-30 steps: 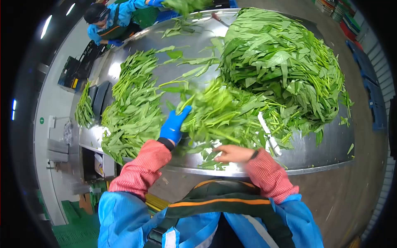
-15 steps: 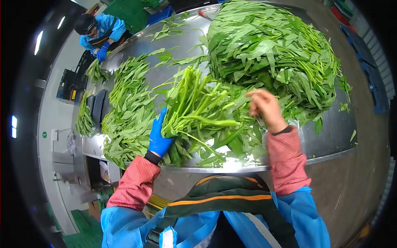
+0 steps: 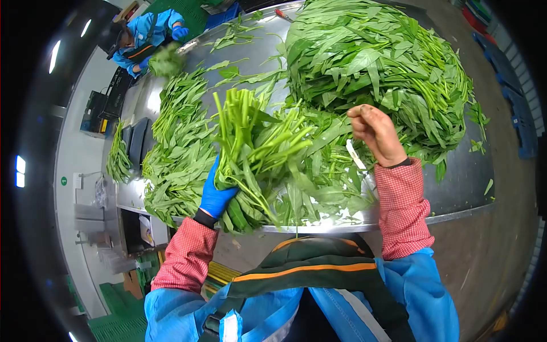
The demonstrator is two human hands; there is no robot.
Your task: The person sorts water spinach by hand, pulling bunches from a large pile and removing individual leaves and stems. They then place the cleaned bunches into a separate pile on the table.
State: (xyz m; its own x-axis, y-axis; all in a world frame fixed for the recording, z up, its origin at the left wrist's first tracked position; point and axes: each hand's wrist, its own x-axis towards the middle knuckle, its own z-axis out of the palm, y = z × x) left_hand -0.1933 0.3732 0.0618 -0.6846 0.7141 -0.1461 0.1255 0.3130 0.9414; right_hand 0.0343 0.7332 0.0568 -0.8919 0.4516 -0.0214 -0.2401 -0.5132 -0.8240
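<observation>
My left hand (image 3: 217, 191), in a blue glove, is closed round the lower part of a bunch of water spinach (image 3: 250, 137), its cut stem ends pointing up and to the right. Bare, my right hand (image 3: 377, 134) hovers to the right of the bunch with its fingers curled together; I cannot tell whether anything small is in them. Just left of its wrist, a narrow white strip (image 3: 354, 153) shows against the leaves. Loose leaves and stems (image 3: 327, 199) cover the table under and between both hands.
A large heap of water spinach (image 3: 376, 74) fills the far right of the metal table (image 3: 461, 171). Bundles lie in a row (image 3: 179, 148) on the left. A red-handled tool (image 3: 282, 15) rests at the far edge. A co-worker (image 3: 148, 40) in blue gloves handles greens at far left.
My right hand has turned and lifted slightly, and the white strip now shows beside it. The bunch in my left hand is more upright. The co-worker's hands have moved apart, one raised.
</observation>
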